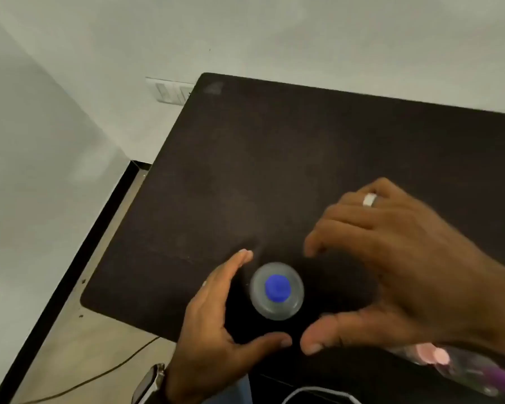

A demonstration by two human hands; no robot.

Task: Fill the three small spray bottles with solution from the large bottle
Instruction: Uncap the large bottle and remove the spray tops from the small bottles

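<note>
Large bottle, count one: upright on the dark counter, long axis vertical, blue cap toward the camera. It stands between the hands. Left hand and right hand both spread and empty, flanking without touching; left looks marginally nearer. Small spray bottles: one blurred shape visible under the right wrist; total cannot be counted.

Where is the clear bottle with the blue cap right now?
The clear plastic bottle with the blue cap stands upright on the dark table near its front edge, between the open left hand and right hand, untouched.
</note>
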